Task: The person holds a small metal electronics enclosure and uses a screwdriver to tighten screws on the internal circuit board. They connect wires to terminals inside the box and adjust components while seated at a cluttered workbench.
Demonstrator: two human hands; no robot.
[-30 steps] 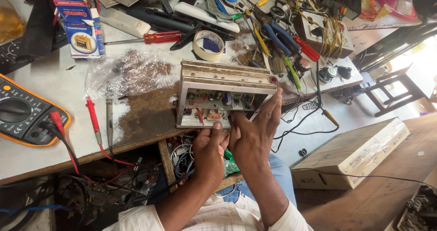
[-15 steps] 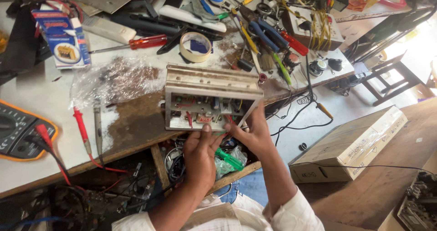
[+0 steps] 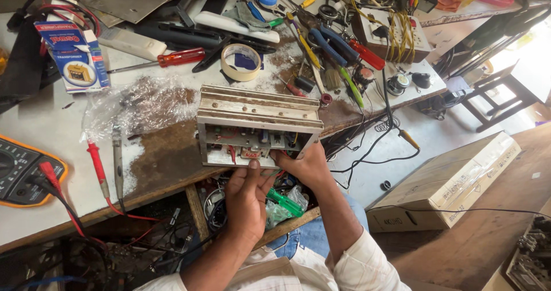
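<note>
The fingers (image 3: 253,166) of our left hand (image 3: 247,198) are closed on the near lower edge of the finned aluminium amplifier chassis (image 3: 258,114), with the thumb pressed against its front lip. Our right hand (image 3: 307,167) grips the chassis at its 5 o'clock corner, fingers curled narrowly under and around it. We cannot tell how far they reach underneath.

The chassis sits at the near edge of the bench (image 3: 51,133), its open side tilted towards us, so the circuit board and its small parts show between the 2 side walls. Below our hands, at 6 o'clock from the chassis, a green-handled screwdriver (image 3: 285,202) lies among clear bags under the bench edge.

At 12 o'clock from the chassis lies a roll of masking tape (image 3: 241,62), and at 11 o'clock a red-handled screwdriver (image 3: 181,57). Crumpled clear plastic wrap (image 3: 138,101) lies at 9 o'clock, with a red test probe (image 3: 96,163) and an orange-edged multimeter (image 3: 23,173) further out the same way. Blue-handled pliers (image 3: 330,44) lie at 1 o'clock, and a long cardboard box (image 3: 447,179) rests on the floor at 4 o'clock.

We judge the step in hand to be holding and angling the chassis for a look at the board. Any further handling calls for a firm grip with both hands, since the chassis overhangs the bench edge.
</note>
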